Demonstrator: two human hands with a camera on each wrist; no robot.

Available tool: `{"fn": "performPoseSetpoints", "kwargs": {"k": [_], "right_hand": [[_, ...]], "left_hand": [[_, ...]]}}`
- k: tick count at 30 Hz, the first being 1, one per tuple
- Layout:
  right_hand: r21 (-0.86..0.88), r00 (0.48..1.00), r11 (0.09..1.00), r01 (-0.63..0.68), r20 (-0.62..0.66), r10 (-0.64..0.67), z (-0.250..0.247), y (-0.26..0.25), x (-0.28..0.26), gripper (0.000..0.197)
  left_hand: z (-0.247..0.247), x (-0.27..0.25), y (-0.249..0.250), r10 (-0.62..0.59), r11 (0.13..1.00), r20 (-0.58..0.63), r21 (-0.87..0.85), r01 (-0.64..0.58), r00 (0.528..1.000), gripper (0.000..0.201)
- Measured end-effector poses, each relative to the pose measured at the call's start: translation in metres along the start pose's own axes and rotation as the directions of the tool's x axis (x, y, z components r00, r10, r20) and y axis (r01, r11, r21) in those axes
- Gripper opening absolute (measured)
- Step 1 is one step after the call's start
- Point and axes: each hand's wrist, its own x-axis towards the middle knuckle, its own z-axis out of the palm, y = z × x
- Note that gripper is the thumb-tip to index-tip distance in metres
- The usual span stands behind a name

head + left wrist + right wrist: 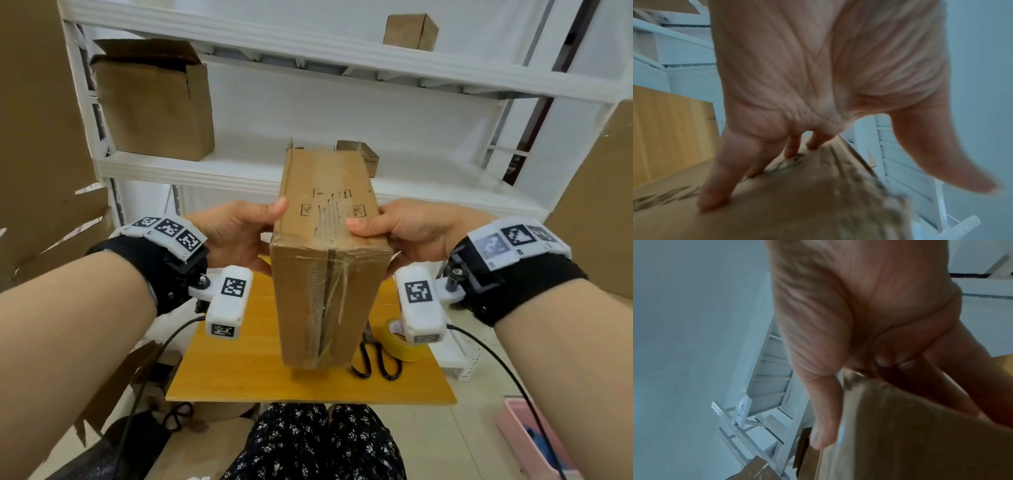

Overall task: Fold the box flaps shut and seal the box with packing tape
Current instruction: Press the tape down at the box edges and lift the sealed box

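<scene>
I've got the box [329, 240] up off the tabletop [239, 359], held in the air above its middle, one taped end facing me and the far end pointing at the shelves. My left hand [239, 233] clamps the left side, thumb curled over the top face, fingers pressed flat against the underside as the left wrist view shows. My right hand [404, 229] mirrors it on the right, thumb on top, fingers wrapped beneath. Both grips are firm pinches on the cardboard, not loose.

Clear tape already runs across the seam on the near end, wrinkled but stuck down. At the far end small flap edges stand up, so I reckon that end is not yet closed; I judge we're mid-turn, between sealing one end and starting the other.

Next move, as I read it: set the box down with the open end up, fold those flaps in, then reach for the yellow tape roll [400, 342] near the right edge of the tabletop, just beside the scissors [373, 356].

Printing on the top face: boxed handling symbols, too blurred to read. No brand I can make out
</scene>
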Motion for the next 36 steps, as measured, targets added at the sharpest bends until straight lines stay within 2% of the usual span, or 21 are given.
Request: {"fn": "performPoseSetpoints", "kwargs": {"k": [2,4,6,9,12,14,16,18,21,23,26,28,30,33,36], "right_hand": [[-0.054,0.999,0.998,0.030,-0.038,-0.032,0.004,-0.007,-0.001,0.070],[-0.101,0.996,0.992,0.071,-0.038,-0.075,0.009,-0.011,-0.003,0.067],[-0.122,0.992,0.985,0.120,-0.024,-0.124,0.013,-0.011,-0.005,0.061],[-0.083,0.979,0.978,0.191,-0.059,-0.196,0.017,-0.001,-0.003,0.069],[0.036,0.977,0.979,0.200,-0.079,-0.196,0.017,0.011,-0.001,0.076],[0.077,0.981,0.978,0.192,-0.054,-0.188,0.013,0.020,0.001,0.079],[0.074,0.983,0.981,0.181,-0.022,-0.180,0.010,0.030,0.001,0.095],[0.107,0.982,0.976,0.187,-0.015,-0.187,0.008,0.042,0.004,0.116],[0.189,0.976,0.957,0.220,-0.032,-0.217,0.012,0.064,0.012,0.125],[0.197,0.975,0.955,0.224,-0.053,-0.218,0.019,0.078,0.022,0.123],[0.210,0.976,0.954,0.214,-0.085,-0.201,0.027,0.096,0.039,0.116],[0.193,0.979,0.963,0.188,-0.115,-0.168,0.031,0.106,0.048,0.108],[0.131,0.975,0.981,0.140,-0.191,-0.114,0.032,0.115,0.059,0.096],[0.010,0.937,1.000,0.025,-0.348,-0.020,0.032,0.133,0.079,0.077],[0.047,0.915,0.996,-0.079,-0.394,0.092,0.036,0.147,0.098,0.064]], "left_hand": [[0.009,0.000,0.006,0.021,0.988,-0.006,0.155,-0.020,1.000,0.097],[0.015,0.002,0.008,0.070,0.971,-0.080,0.232,-0.050,0.994,0.088],[0.019,0.004,0.009,0.141,0.968,-0.148,0.226,-0.106,0.979,0.077],[0.019,0.004,0.006,0.200,0.966,-0.152,0.197,-0.169,0.968,0.091],[0.014,0.001,0.002,0.179,0.967,-0.064,0.195,-0.163,0.982,0.098],[0.011,0.000,0.001,0.159,0.978,-0.042,0.141,-0.152,0.986,0.088],[0.007,-0.001,0.000,0.123,0.992,-0.127,0.021,-0.121,0.984,0.069],[0.002,-0.001,-0.001,0.043,0.992,-0.246,-0.106,-0.071,0.968,0.068],[-0.001,0.001,-0.007,0.013,0.994,-0.332,-0.098,-0.048,0.943,0.058],[0.000,0.004,-0.011,0.008,0.996,-0.372,-0.077,-0.040,0.928,0.058],[0.001,0.010,-0.018,0.001,0.997,-0.400,-0.073,-0.033,0.916,0.080],[0.002,0.013,-0.025,-0.012,0.998,-0.412,-0.064,-0.017,0.911,0.084],[0.004,0.017,-0.037,-0.036,0.999,-0.417,-0.026,0.028,0.908,0.084],[0.008,0.026,-0.057,-0.095,0.990,-0.355,0.061,0.124,0.930,0.076],[0.006,0.039,-0.067,-0.161,0.976,-0.319,0.091,0.199,0.934,0.069]]}}
